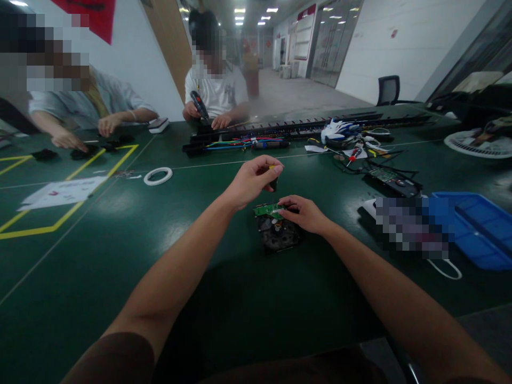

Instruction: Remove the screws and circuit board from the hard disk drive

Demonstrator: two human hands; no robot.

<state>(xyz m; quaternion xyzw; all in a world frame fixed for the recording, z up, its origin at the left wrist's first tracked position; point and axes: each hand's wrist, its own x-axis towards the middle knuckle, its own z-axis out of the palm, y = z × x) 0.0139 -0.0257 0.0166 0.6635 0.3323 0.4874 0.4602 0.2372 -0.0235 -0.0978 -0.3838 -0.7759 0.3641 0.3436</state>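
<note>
A dark hard drive (278, 234) lies on the green table (120, 256) in front of me, with a green circuit board (266, 209) at its far edge. My left hand (256, 178) hovers just above it, fingers pinched round a small yellow-tipped tool that points down. Resting on the drive's far right corner, my right hand (304, 212) has its fingers pressed on the board's edge.
A blue tray (480, 226) sits at the right, a white tape ring (158, 175) at the left. A long black rack with coloured wires (280, 136) crosses the far table. Two other people sit opposite; one holds an electric screwdriver (199, 104). Paper sheet (62, 192) lies inside yellow floor-style markings.
</note>
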